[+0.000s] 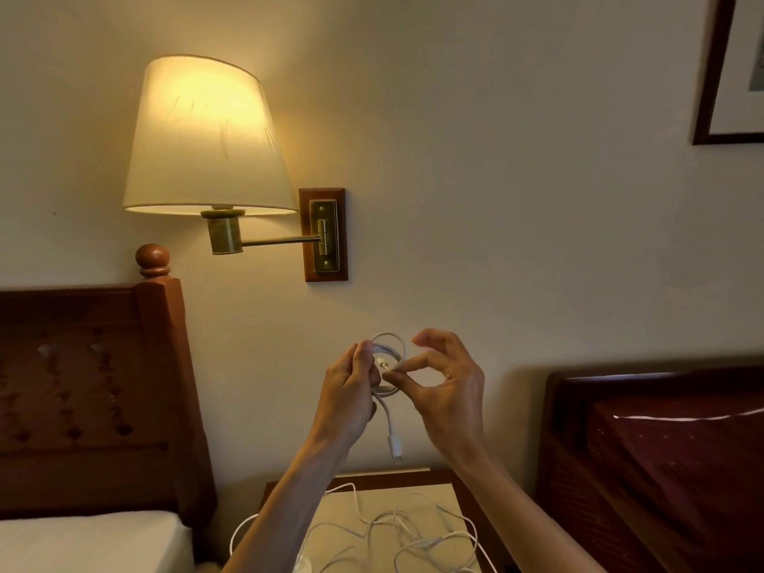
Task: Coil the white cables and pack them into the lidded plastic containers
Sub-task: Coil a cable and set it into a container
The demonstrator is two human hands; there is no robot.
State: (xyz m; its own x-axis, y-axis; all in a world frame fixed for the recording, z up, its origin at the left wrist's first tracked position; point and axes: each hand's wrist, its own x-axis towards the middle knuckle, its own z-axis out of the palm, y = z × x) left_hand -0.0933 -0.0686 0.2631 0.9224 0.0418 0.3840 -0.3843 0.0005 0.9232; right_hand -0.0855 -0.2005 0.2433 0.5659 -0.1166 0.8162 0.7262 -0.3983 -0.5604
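A white cable (387,368) is wound into a small coil held up in front of the wall. My left hand (349,397) grips the coil's left side, fingers curled round the loops. My right hand (448,390) pinches the cable's end at the coil's middle between thumb and forefinger, other fingers spread. One plug end (395,446) dangles below the coil. Several more loose white cables (405,535) lie tangled on the nightstand (450,481) below. No plastic containers are in view.
A lit wall lamp (202,138) on a brass arm hangs upper left. A wooden headboard (91,386) and white mattress (82,539) stand at left, another dark wooden bed (661,448) at right. A framed picture (727,76) hangs top right.
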